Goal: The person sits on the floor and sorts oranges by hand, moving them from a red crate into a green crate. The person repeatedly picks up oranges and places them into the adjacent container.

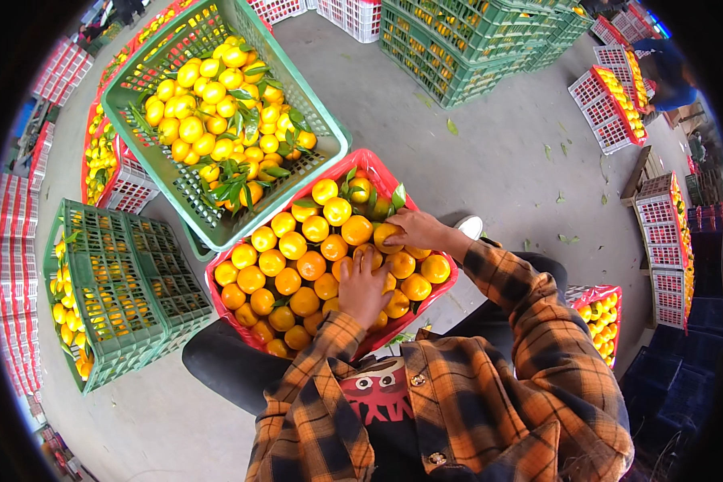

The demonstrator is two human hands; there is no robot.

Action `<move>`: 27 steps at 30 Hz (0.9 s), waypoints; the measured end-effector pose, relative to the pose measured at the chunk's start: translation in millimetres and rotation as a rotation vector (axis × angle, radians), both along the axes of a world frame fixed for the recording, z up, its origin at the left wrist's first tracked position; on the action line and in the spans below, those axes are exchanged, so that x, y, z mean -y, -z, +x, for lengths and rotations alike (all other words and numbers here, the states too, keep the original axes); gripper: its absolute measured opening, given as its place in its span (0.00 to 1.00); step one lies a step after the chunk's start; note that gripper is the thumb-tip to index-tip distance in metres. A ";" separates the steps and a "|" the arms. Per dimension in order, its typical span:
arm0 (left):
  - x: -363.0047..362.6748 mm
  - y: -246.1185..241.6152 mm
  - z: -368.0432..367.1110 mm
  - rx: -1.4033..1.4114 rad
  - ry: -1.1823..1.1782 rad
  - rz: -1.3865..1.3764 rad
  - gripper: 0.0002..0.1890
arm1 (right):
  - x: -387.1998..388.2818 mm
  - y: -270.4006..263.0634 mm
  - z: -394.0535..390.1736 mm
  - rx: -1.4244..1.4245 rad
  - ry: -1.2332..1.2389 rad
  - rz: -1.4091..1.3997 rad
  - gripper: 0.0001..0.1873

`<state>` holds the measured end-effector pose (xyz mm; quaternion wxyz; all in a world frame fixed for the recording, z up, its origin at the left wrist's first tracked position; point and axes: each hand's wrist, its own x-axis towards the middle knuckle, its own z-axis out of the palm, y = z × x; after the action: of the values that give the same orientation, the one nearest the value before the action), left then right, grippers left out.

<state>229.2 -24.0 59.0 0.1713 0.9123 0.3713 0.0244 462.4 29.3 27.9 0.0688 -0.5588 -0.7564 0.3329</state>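
Note:
A crate lined with red plastic film stands before me, filled with rows of orange citrus fruits. My left hand lies palm down on the fruits near the crate's near side, fingers spread; whether it grips one is hidden beneath it. At the crate's right part, my right hand has its fingers around an orange citrus fruit in the top layer. Green leaves stick up just beyond that hand. Beyond the lined crate and to its left, a green plastic crate holds loose yellow-orange citrus fruits with leaves.
Stacked green crates of fruit stand at left, and more at the top. Red-lined white crates stand at right, near another person. A small fruit crate is beside my right leg. Leaves lie on the concrete floor.

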 end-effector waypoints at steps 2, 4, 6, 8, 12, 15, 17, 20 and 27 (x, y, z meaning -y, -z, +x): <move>-28.3 -5.8 1.6 0.045 -0.146 -0.127 0.37 | -1.2 -1.5 -1.8 0.008 0.015 -0.015 0.28; -45.7 0.8 2.9 0.149 -0.138 0.137 0.39 | 1.4 2.0 -2.8 -0.025 0.013 -0.004 0.27; -60.5 15.1 8.8 0.066 -0.053 0.099 0.40 | -0.9 8.8 -1.1 -0.007 -0.096 0.069 0.27; -64.0 24.2 8.5 -0.015 -0.013 0.057 0.42 | -2.7 8.1 -3.5 0.012 -0.133 0.094 0.27; -56.0 32.6 -9.7 0.033 -0.017 0.078 0.43 | -1.1 7.1 -16.2 -0.021 -0.042 0.030 0.27; -58.7 15.6 10.2 0.083 0.006 0.028 0.43 | 1.7 18.7 -5.7 -0.121 0.044 0.083 0.35; -53.1 30.8 9.7 0.144 0.107 -0.024 0.42 | 1.6 23.3 -6.6 -0.158 0.068 0.075 0.50; -50.4 38.3 10.0 0.116 0.073 -0.029 0.41 | -14.9 -14.1 -13.3 -0.030 0.024 -0.183 0.49; -49.2 42.5 -1.3 0.202 0.039 -0.009 0.35 | -134.8 -67.6 -75.3 0.273 -0.660 -0.365 0.24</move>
<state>227.9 25.2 16.5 0.2121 0.9115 0.3345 0.1112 387.1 164.1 95.5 -0.2434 -0.3279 -0.8258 0.3888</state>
